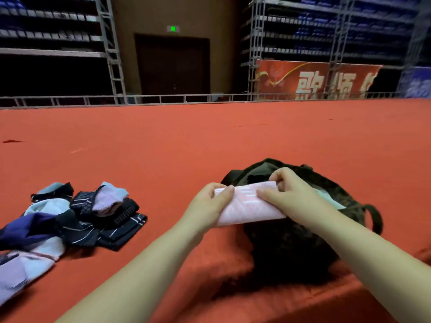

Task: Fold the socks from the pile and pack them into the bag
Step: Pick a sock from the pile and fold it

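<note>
Red carpet (210, 136) covers the broad platform in front of us, with dim racks of seating, a dark doorway and a red banner (314, 80) beyond its far rail from ten o'clock round to two. At about nine o'clock lies the pile of socks (77, 220), a loose heap of dark striped, pale blue, lilac and navy pieces that runs off the left edge, so we cannot count what is left in it. Moving toward the centre, our left hand (207, 206) pinches the near-left end of a pink sock (247, 206), thumb on top and fingers curled beneath. Our right hand (289, 194) grips the same sock at its far-right end, thumb and fingers curled over the upper edge. The sock is held flat and looks already folded into a short band, hovering just over the mouth of the bag (291, 241), a dark mottled bag at roughly three o'clock with a strap (375, 217) trailing off its right side. We judge the task partly done: this sock seems ready to go in, while a sizeable heap remains unfolded. A pale sliver beside our right wrist may be something already packed, but the bag's interior is too dark to tell, and our forearms hide much of its opening
</note>
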Demonstrator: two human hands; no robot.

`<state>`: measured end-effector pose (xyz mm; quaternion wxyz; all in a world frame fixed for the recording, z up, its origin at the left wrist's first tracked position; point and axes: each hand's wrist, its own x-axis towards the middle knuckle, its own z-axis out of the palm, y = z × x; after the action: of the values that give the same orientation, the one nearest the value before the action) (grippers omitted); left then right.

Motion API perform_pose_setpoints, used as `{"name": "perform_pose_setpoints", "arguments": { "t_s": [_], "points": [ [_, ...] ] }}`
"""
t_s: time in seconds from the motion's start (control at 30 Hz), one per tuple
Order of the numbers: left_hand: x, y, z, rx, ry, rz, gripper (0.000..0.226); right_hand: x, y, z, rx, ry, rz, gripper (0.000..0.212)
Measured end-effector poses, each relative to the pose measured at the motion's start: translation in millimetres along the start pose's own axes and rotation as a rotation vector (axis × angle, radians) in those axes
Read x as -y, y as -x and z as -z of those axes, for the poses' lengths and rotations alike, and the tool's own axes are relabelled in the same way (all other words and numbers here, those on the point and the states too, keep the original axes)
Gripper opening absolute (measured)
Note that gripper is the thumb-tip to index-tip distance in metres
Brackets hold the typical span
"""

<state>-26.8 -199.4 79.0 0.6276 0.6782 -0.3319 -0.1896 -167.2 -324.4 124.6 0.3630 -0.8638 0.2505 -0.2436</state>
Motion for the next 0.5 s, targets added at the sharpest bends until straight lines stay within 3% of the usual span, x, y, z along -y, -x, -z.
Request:
{"name": "perform_pose_setpoints", "arguments": {
  "t_s": [0.13, 0.27, 0.4, 0.5],
  "points": [
    [-25, -38, -49, 0.092, 0.066, 0.03, 0.018, -41, -25, 46, 0.007, -0.183, -0.153, 0.012],
    [-25, -73, -83, 0.088, 0.089, 0.046, 0.035, -80, -65, 55, -0.151, -0.316, -0.256, 0.027],
    [-7, -101, -101, 0.112, -0.049, 0.057, 0.055, -115, -108, 45, -0.182, -0.238, -0.244, 0.033],
    [4, -109, -111, 0.237, -0.016, 0.217, 0.053, -134, -127, 48, -0.214, -0.093, -0.222, 0.036]
  ]
}}
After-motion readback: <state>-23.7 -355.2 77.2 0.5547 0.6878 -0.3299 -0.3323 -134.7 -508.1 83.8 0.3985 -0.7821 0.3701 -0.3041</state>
